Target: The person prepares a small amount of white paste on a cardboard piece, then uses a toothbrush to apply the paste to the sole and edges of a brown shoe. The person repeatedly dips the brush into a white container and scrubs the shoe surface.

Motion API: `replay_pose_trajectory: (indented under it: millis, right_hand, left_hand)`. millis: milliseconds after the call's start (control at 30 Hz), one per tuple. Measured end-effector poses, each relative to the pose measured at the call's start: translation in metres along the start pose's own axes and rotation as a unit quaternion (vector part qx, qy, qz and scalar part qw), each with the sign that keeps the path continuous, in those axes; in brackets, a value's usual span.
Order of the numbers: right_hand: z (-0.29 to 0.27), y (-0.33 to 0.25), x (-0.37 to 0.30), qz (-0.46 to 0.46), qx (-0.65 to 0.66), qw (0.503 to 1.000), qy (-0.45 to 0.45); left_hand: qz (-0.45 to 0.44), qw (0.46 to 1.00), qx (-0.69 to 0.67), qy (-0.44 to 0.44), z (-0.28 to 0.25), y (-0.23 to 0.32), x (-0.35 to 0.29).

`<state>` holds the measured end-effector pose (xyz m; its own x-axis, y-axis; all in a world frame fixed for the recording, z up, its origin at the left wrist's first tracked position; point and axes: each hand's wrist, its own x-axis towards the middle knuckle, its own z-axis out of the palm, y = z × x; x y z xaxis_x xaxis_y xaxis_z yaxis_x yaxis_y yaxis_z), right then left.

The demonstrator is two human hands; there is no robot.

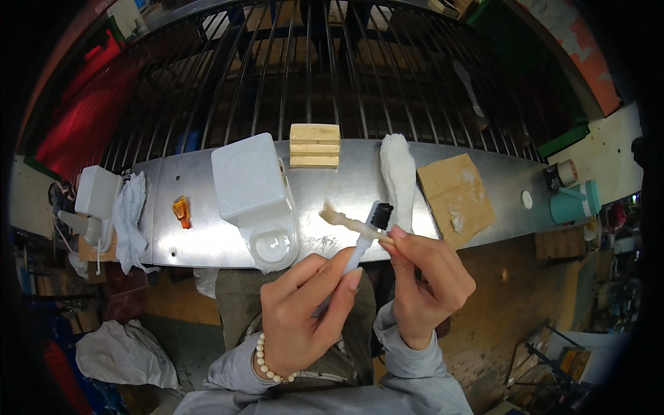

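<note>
My left hand, with a beaded bracelet at its wrist, grips the pale grey handle of a small toothbrush-like brush whose bristles are black. Between the fingertips of my right hand is the end of a thin wooden stick. A whitish coating covers the stick, thickening into a brownish tip that points left. Stick and brush cross just below the bristles; whether they touch I cannot tell. Behind my left hand stands a white plastic dispenser with a round well at its front holding clear liquid.
On the metal bench are a stepped wooden block, a rolled white cloth, smeared cardboard, and a small amber object. White gloves lie left, a teal mug right. Metal bars run behind.
</note>
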<state>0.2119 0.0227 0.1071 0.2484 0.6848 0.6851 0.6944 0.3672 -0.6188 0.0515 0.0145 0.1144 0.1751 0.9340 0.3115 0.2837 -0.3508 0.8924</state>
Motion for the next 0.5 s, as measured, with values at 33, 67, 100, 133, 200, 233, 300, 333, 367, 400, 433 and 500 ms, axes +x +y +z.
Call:
replay_pose_trajectory:
  millis: [33, 67, 100, 133, 200, 233, 300, 333, 367, 400, 433, 500]
  right_hand:
    - [0.002, 0.001, 0.0, -0.026, -0.024, 0.999, 0.026]
    - [0.004, 0.002, -0.001, -0.035, -0.032, 0.998, 0.037]
    - [0.005, 0.002, -0.002, -0.044, -0.041, 0.997, 0.052]
    - [0.007, 0.002, -0.003, -0.052, -0.052, 0.995, 0.068]
    - [0.009, 0.003, -0.006, -0.078, -0.068, 0.99, 0.092]
    - [0.01, 0.003, -0.007, -0.091, -0.078, 0.987, 0.103]
    - [0.011, 0.003, -0.007, -0.113, -0.078, 0.983, 0.122]
    - [0.012, 0.004, -0.007, -0.125, -0.076, 0.98, 0.138]
    - [0.012, 0.004, -0.006, -0.098, -0.039, 0.987, 0.123]
    - [0.014, 0.005, -0.005, -0.073, 0.0, 0.991, 0.115]
    - [0.014, 0.006, -0.004, -0.053, 0.037, 0.993, 0.097]
    - [0.009, 0.008, 0.0, -0.051, 0.071, 0.996, 0.003]
  left_hand:
    - [-0.006, 1.0, -0.017, 0.003, 0.001, 0.001, 0.0]
    - [-0.008, 1.0, -0.016, 0.004, 0.002, 0.002, 0.0]
    - [-0.016, 1.0, -0.021, 0.003, 0.002, 0.003, 0.0]
    - [-0.024, 0.999, -0.031, 0.001, 0.002, 0.004, 0.0]
    - [-0.031, 0.999, -0.032, 0.001, 0.002, 0.006, 0.0]
    - [-0.041, 0.998, -0.04, -0.001, 0.001, 0.007, -0.001]
    - [-0.029, 0.999, -0.032, -0.002, 0.001, 0.007, -0.001]
    - [-0.029, 0.999, -0.035, -0.001, 0.001, 0.006, -0.001]
    - [-0.017, 1.0, -0.019, 0.003, 0.0, 0.006, 0.0]
    - [-0.007, 1.0, -0.007, 0.009, 0.0, 0.005, 0.001]
    - [0.002, 1.0, -0.001, 0.013, -0.001, 0.005, 0.002]
    - [-0.011, 1.0, 0.008, 0.029, -0.006, 0.004, 0.004]
